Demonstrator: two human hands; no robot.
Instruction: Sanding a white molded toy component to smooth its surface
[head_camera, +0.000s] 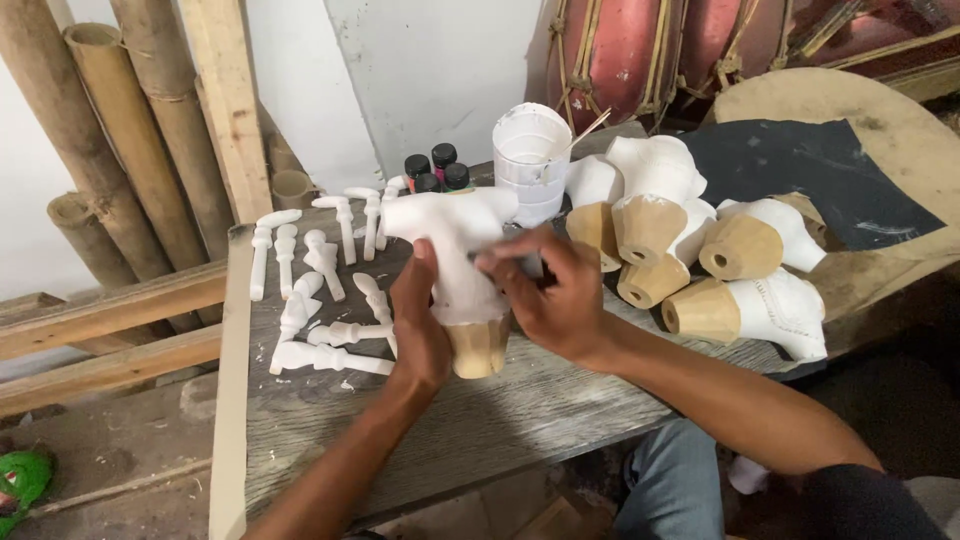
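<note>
— What sits on the wooden bench (520, 410)?

— White-primed torsos (720, 260), small white limb pieces (320, 300), then paint bottles (436, 168).

— And in hand?

— The left hand (418, 330) clasps a white carved torso (455, 260) above the bench; the right hand (555, 295) pinches a small grey pad against it.

— Handling?

— Probably stiff, light wood; hold the bare base, since the thin stubs look fragile.

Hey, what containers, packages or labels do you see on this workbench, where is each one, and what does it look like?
Small paint bottles: a cluster at the bench's back edge, left of the cup; black caps, reddish bodies, any labels too small to tell.
White plastic cup: behind the white carved figure held by the left hand and right hand; round, paint-smeared, a thin stick inside.
No signs or screens in view.
</note>
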